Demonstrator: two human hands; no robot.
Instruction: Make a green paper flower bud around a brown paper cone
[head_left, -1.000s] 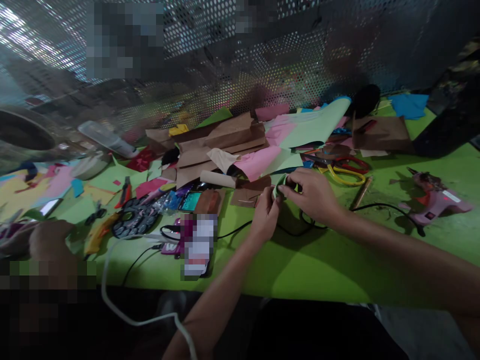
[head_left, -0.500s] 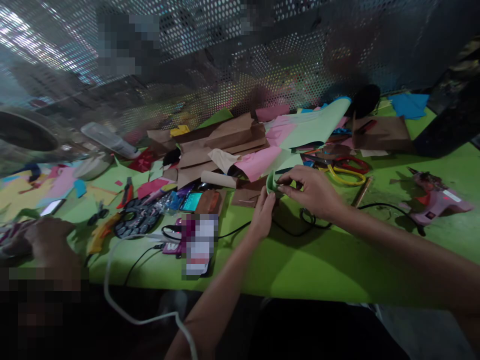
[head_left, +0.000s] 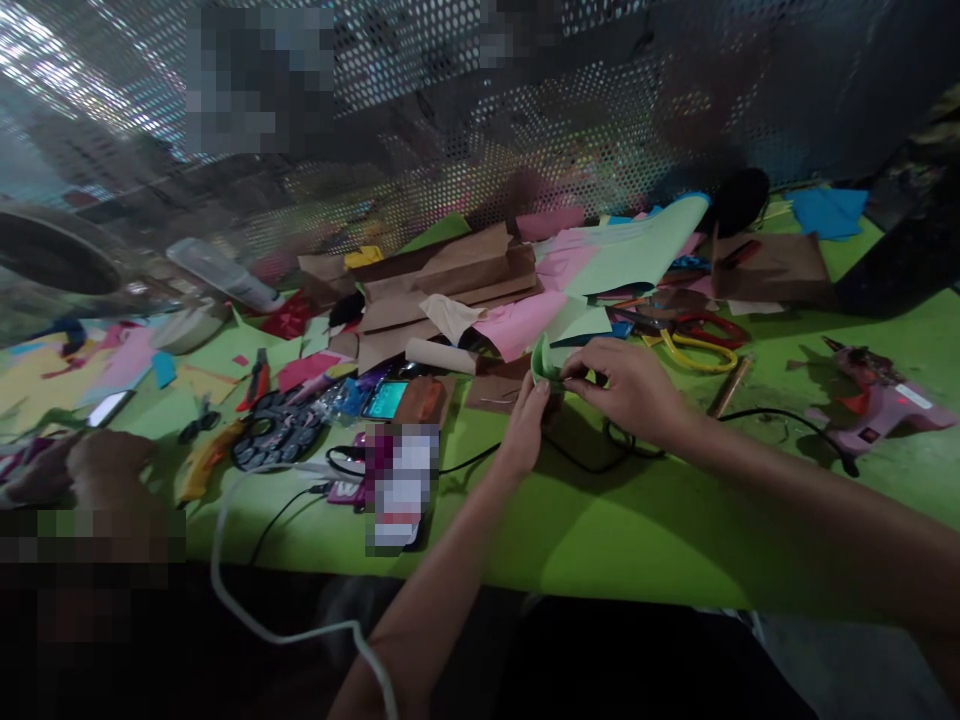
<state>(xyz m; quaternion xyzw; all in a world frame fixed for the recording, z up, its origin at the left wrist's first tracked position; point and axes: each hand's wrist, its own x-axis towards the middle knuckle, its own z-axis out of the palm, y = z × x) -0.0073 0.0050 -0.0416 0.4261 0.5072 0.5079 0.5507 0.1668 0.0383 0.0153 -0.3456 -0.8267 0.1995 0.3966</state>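
Note:
A small piece of light green paper, curled into a cup-like roll, is held above the table. My left hand grips it from below with closed fingers. At its right edge my right hand is closed in a pinch, the fingertips against the paper. A black cable runs on the table beneath both hands. Just behind them lie a flat brown piece and a rolled beige paper.
Yellow-handled scissors and a pink glue gun lie to the right. Brown, pink and green paper sheets pile up along the back. Left are a phone, a yellow tool and another person's hand.
My right hand has shifted slightly right and down along the paper's edge. My left hand still holds the curled paper. The view has moved a little.

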